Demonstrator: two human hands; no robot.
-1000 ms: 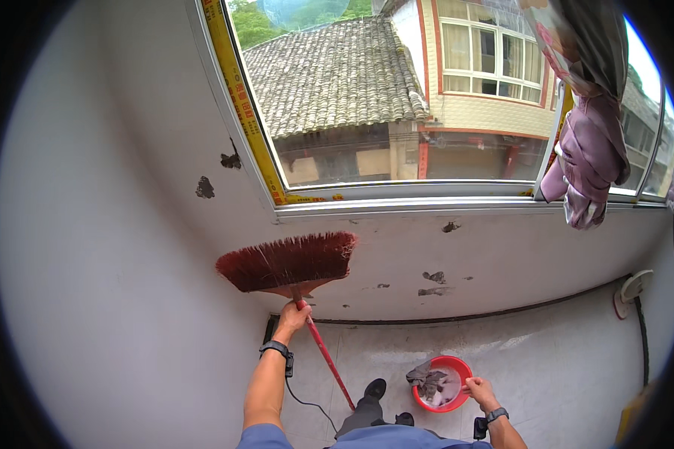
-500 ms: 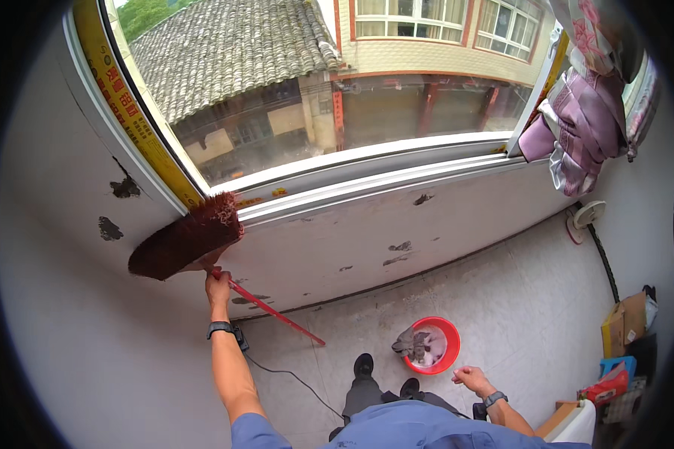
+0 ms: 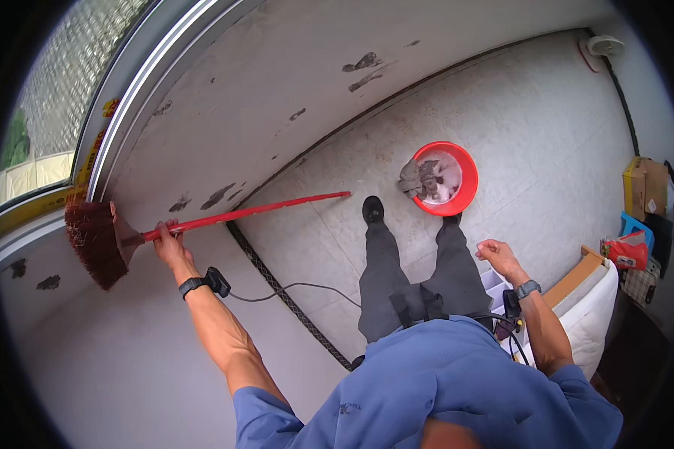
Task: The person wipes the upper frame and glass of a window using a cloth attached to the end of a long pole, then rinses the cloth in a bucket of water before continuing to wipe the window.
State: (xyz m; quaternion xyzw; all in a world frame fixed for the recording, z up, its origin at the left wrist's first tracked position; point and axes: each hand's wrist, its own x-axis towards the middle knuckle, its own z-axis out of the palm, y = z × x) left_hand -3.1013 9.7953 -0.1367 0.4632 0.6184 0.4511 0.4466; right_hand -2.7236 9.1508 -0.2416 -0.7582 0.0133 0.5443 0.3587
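My left hand (image 3: pixel 170 245) is closed around the red handle of a broom (image 3: pixel 254 210), close to its head. The dark reddish-brown bristles (image 3: pixel 97 243) stand at the lower corner of the window frame (image 3: pixel 144 90), and the handle points right over the floor. My right hand (image 3: pixel 502 258) hangs with its fingers curled in, nothing visible in them. Beyond it, in front of my feet, is a red bucket (image 3: pixel 469 178) of sudsy water. A grey wet cloth (image 3: pixel 419 178) hangs over the bucket's left rim and partly into the water.
Dark scuffs mark the white wall (image 3: pixel 277 82) below the window. A thin cable (image 3: pixel 307 285) runs from my left wrist toward my waist. At right lie a yellow-brown cardboard box (image 3: pixel 645 188), a red bag (image 3: pixel 626 251) and a white padded piece (image 3: pixel 591 318). A small white round device (image 3: pixel 605 46) sits in the far corner.
My view has turned down and toward the floor. The broom's handle has swung up to point more level across to the right. My left hand still grips it; my right hand stays curled.
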